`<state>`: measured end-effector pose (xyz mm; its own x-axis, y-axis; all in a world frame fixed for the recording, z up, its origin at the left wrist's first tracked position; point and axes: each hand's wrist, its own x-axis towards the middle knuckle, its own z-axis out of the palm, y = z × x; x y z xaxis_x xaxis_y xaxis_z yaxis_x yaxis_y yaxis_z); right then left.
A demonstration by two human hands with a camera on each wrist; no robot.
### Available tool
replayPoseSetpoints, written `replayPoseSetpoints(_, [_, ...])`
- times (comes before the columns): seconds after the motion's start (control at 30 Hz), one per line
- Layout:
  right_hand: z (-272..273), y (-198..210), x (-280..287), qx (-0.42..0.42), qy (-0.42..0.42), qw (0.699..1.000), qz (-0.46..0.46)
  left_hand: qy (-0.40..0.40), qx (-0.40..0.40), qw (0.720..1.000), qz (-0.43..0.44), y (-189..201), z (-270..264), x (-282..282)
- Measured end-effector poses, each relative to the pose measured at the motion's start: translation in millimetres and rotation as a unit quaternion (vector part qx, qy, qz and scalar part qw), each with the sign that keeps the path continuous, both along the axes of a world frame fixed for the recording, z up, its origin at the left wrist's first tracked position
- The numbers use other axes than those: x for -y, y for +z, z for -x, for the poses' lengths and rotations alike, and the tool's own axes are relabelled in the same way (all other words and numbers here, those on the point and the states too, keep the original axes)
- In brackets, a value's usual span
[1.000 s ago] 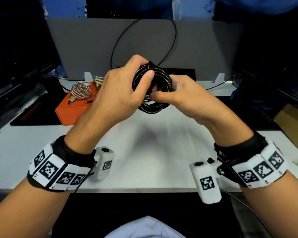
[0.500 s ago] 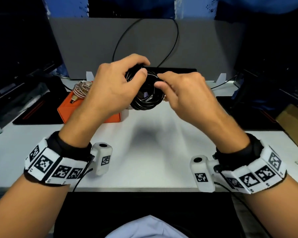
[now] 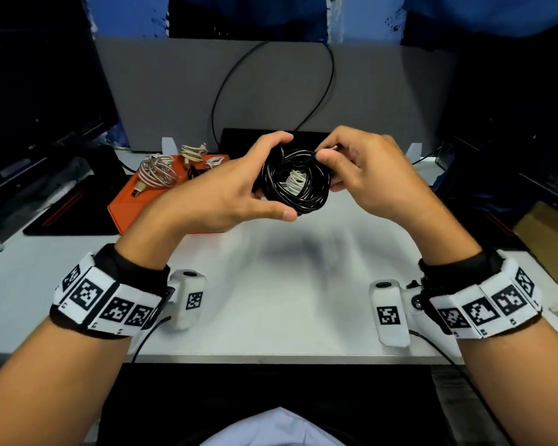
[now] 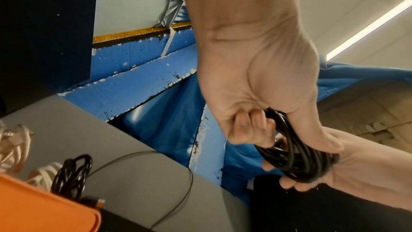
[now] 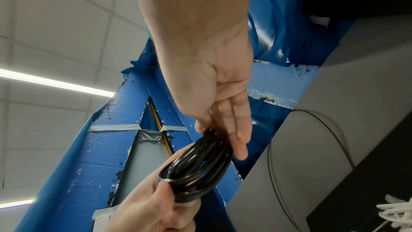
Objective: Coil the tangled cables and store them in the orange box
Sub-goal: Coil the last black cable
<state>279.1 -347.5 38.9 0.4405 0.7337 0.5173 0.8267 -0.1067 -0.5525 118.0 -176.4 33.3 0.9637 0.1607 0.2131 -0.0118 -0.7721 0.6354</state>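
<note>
A black cable coil (image 3: 295, 183) hangs in the air over the white table (image 3: 287, 300), flat toward me. My left hand (image 3: 273, 177) grips its left side, fingers over the top and thumb underneath. At the coil's top right edge my right hand (image 3: 327, 152) pinches the cable end between thumb and forefinger. In the left wrist view the left hand (image 4: 289, 135) is curled round the coil (image 4: 296, 158). In the right wrist view the right hand (image 5: 220, 138) lies along the coil (image 5: 198, 168). The orange box (image 3: 132, 207) sits at the back left.
In the box lie a braided silver coil (image 3: 157, 170), a beige cable (image 3: 192, 152), a small white one (image 3: 215, 160) and a black one (image 4: 71, 174). A white cable on the table shows through the coil's middle. A grey divider (image 3: 384, 98) with a thin black wire (image 3: 331, 75) stands behind.
The coil has turned flat toward me. My left thumb went from the coil's top to underneath it. My right hand shifted up to the coil's top right edge.
</note>
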Motion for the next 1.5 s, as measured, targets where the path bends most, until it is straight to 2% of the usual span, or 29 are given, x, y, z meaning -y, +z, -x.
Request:
replayPoseSetpoints(0.1, [-1, 1, -1, 0.019, -0.022, 0.999, -0.026, 0.011, 0.048, 0.999, 0.013, 0, -5, 4])
replayPoseSetpoints(0.27, [-3, 2, -2, 0.0, -0.027, 0.997, -0.073, 0.04, 0.136, 0.99, 0.025, 0, -10, 14])
replayPoseSetpoints(0.37, [-5, -1, -4, 0.0, -0.034, 0.997, -0.067, 0.041, 0.148, 0.987, 0.052, -6, -15, 14])
replayPoseSetpoints(0.6, [-16, -8, -6, -0.093, -0.009, 0.996, 0.003, 0.004, 0.016, 0.994, 0.106, -13, -13, -8])
replayPoseSetpoints(0.77, [-25, -15, -11, -0.238, 0.027, 0.971, -0.016, 0.008, 0.025, 0.984, 0.175, -22, -19, -24])
replayPoseSetpoints(0.9, [-24, -26, -20, -0.261, 0.005, 0.965, 0.009, 0.028, -0.002, 0.989, 0.147, -27, -20, -28])
replayPoseSetpoints(1.03, [-29, -32, -20, -0.272, -0.017, 0.961, 0.048, 0.036, -0.078, 0.992, 0.094, -27, -19, -35])
replayPoseSetpoints(1.1, [-36, -37, -24, -0.284, -0.028, 0.954, 0.086, 0.062, -0.117, 0.99, 0.052, -24, -15, -39])
replayPoseSetpoints(1.27, [-63, -54, -55, -0.289, -0.054, 0.937, 0.19, 0.062, -0.168, 0.984, 0.003, -14, -4, -48])
replayPoseSetpoints(1.4, [-83, -65, -86, -0.322, -0.074, 0.919, 0.215, 0.085, -0.123, 0.988, 0.033, -3, 10, -64])
replayPoseSetpoints(1.5, [-87, -67, -100, -0.34, -0.087, 0.909, 0.222, 0.178, 0.007, 0.98, 0.093, 14, 29, -87])
